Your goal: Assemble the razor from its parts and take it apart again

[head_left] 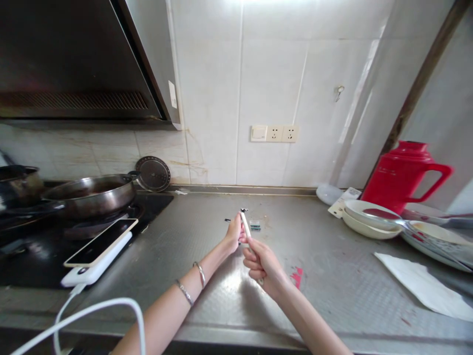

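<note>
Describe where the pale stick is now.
In the head view, the pale stick is just right of centre, over the metal counter, gripped in the right hand, its far end beside the left hand.

Pretty lived-in kitchen tbh. A steel pan [107, 199] sat on the black cooktop [157, 203] under a grimy range hood [74, 54], and a dark perforated disc [152, 173] leaned on the tiled wall [210, 88]. Some outlets [283, 133] were up there too. Over on the counter's [314, 305] right side, a bright red thermos [391, 180] stood behind stacked bowls [364, 229], with white paper [421, 286] lying nearby.
</note>
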The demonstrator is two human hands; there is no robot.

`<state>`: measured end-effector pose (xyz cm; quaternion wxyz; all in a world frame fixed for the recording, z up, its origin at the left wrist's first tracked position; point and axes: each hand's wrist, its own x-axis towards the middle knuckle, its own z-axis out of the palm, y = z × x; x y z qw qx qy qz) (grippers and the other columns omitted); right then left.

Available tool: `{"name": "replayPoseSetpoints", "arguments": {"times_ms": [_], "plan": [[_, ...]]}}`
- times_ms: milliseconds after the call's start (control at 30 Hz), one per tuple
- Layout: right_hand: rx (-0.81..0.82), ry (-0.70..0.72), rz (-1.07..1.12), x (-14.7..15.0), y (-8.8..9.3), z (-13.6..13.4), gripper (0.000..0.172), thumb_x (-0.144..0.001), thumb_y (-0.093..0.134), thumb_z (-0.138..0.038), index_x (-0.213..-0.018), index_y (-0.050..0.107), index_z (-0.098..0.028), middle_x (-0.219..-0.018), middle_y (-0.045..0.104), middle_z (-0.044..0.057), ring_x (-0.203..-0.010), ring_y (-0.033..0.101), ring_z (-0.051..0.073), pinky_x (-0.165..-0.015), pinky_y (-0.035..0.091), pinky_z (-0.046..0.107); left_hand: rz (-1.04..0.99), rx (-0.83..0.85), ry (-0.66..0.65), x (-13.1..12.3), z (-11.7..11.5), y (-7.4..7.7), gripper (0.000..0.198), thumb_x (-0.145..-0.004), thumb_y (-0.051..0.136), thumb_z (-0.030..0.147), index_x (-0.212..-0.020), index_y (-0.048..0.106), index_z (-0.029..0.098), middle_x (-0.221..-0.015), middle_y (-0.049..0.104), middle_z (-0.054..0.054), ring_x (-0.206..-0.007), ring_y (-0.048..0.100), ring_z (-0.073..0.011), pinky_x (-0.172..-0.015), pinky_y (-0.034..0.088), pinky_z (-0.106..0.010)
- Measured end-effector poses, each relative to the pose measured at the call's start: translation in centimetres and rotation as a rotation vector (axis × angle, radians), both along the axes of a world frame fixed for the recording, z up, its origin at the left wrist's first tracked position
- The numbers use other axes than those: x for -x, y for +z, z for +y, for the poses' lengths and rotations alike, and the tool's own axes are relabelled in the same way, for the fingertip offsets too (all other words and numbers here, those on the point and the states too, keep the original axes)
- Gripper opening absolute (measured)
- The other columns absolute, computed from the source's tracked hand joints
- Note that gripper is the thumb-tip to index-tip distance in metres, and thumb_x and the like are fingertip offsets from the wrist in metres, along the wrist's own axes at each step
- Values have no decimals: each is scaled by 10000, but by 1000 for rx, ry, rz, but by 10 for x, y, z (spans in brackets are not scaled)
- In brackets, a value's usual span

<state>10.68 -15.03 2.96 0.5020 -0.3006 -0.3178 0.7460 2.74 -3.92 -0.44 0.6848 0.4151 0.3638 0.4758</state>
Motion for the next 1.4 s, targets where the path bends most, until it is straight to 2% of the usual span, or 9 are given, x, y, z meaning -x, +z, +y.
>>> {"name": "replayPoseSetpoints", "arguments": {"times_ms": [167, 300, 500, 700, 867, 1067, 1233, 1400], "plan": [[-26, -46, 65, -1, 10, 6, 285, -736, 641, -388, -759, 429, -199, -474, 276, -114, -363, 90, 4, -301, 46, 99, 37, -104, 28, -4, 3, -8, 483, -812, 380, 573, -511, 308, 202, -420, 281, 58, -355, 185, -46, -375, 101, -215], [21, -44, 69, 2, 6, 5, 297, -731, 646, -397, -750, 424, -201, -461, 257, -118, -366, 69, 6, -302, 37, 102, 58, -99, 55, -5, 3, -10, 485, -829, 344, 574, -511, 310, 209, -420, 256, 59, -363, 171, -56, -380, 100, -224], [-3, -76, 105, 4, 8, 6, 250, -757, 621, -380, -794, 455, -196, -463, 247, -120, -359, 76, 8, -302, 40, 107, 62, -112, 70, -6, 3, -12, 465, -822, 386, 563, -527, 306, 214, -429, 268, 59, -374, 194, -65, -390, 134, -231], [12, -80, 88, 6, 1, 1, 304, -711, 661, -405, -769, 440, -204, -459, 248, -122, -364, 74, 7, -310, 29, 112, 62, -92, 56, -5, 3, -9, 479, -853, 316, 548, -511, 299, 214, -422, 249, 55, -353, 160, -59, -386, 79, -244], [-10, -119, 66, 8, 6, 2, 321, -703, 664, -419, -774, 437, -203, -463, 259, -123, -364, 78, 6, -317, 30, 118, 56, -125, 56, -6, 0, -6, 473, -853, 342, 535, -508, 280, 215, -407, 242, 55, -354, 178, -58, -384, 98, -247], [7, -82, 12, 9, 1, -4, 367, -675, 678, -458, -786, 429, -212, -450, 257, -129, -362, 75, 7, -321, 19, 125, 33, -115, 18, -1, -4, 3, 517, -816, 354, 612, -500, 271, 211, -397, 188, 73, -341, 121, -43, -382, 70, -251], [-57, -186, 23, 3, 3, 1, 397, -641, 701, -454, -745, 405, -211, -458, 267, -126, -365, 96, 5, -323, 25, 129, 19, -111, -28, -2, -5, 5, 540, -806, 348, 624, -481, 268, 200, -408, 204, 68, -350, 131, -36, -384, 47, -244], [-19, -122, -6, 7, -1, -2, 391, -652, 682, -481, -789, 433, -213, -449, 260, -130, -363, 79, 7, -322, 18, 130, -8, -73, 21, -2, -7, 6, 533, -777, 400, 642, -506, 267, 203, -408, 200, 76, -355, 134, -34, -374, 83, -240]]}}
